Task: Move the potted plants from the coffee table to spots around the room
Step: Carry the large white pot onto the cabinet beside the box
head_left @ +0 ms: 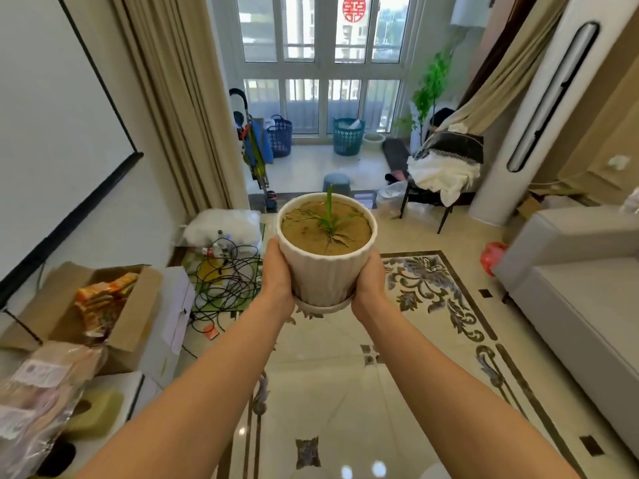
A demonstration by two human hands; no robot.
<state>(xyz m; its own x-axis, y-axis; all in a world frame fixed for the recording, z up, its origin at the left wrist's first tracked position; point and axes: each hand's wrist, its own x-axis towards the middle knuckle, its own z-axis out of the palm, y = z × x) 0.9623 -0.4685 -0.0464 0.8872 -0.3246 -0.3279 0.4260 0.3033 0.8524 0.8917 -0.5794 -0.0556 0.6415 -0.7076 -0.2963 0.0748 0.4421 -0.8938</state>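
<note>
Pot (325,267): white, ribbed, upright, on its saucer (325,307), held out over the floor (345,375) before me | Left grip (278,271): closed around my pot's left side | Right grip (370,281): closed around its right side | Plant (330,216): small green shoot in brown soil.

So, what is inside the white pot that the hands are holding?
The white pot is filled almost to the rim with brown soil. A small green sprout grows from it, with some dry leaves lying at its base. The roots are covered by the soil.
</note>
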